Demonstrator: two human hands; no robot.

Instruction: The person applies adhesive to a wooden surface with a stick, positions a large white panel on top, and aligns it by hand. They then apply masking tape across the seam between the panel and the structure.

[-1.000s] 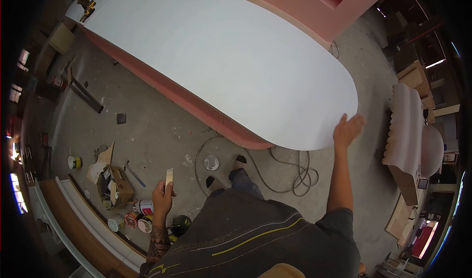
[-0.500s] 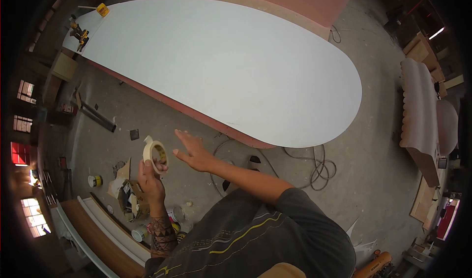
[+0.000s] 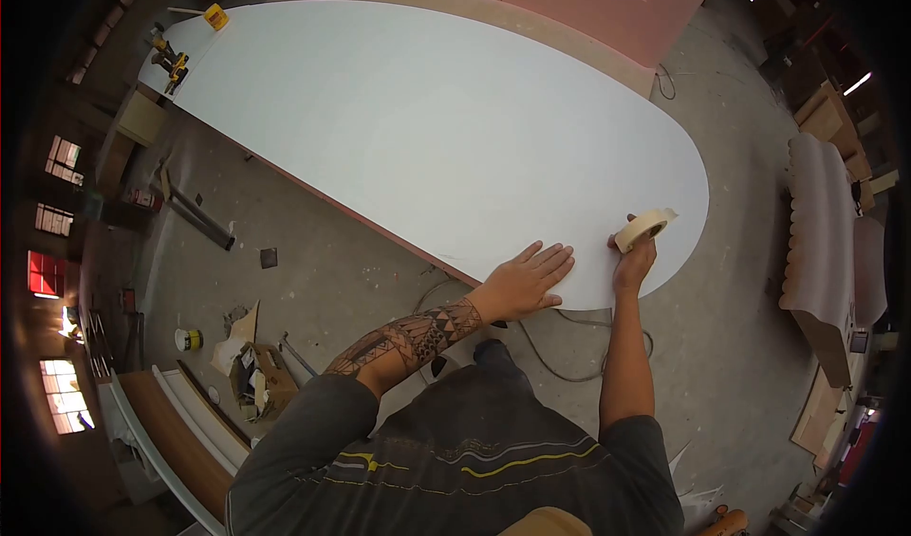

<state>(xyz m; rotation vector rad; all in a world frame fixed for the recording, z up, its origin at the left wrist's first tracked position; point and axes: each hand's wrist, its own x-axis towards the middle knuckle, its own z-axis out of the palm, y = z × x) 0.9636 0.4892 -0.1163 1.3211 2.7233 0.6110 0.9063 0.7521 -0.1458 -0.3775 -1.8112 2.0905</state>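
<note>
A large white tabletop (image 3: 408,138) with a rounded right end spreads in front of me. My left hand (image 3: 525,282), on the tattooed arm, rests flat near its front edge with the fingers spread. To the right of it, my right hand (image 3: 634,263) grips a roll of cream masking tape (image 3: 643,230) over the rounded end. A short loose tail of tape sticks out at the roll's upper right. My right fingers are partly hidden behind the roll.
A yellow power drill (image 3: 173,66) and a yellow tub (image 3: 216,17) sit at the tabletop's far left end. On the floor are a cardboard box (image 3: 275,384), a paint can (image 3: 189,339) and a looped cable (image 3: 569,375). A pink structure (image 3: 579,14) stands behind the tabletop.
The tape roll has passed from my left hand to my right and moved right, over the tabletop's rounded end. My left hand has come down flat on the white surface.
</note>
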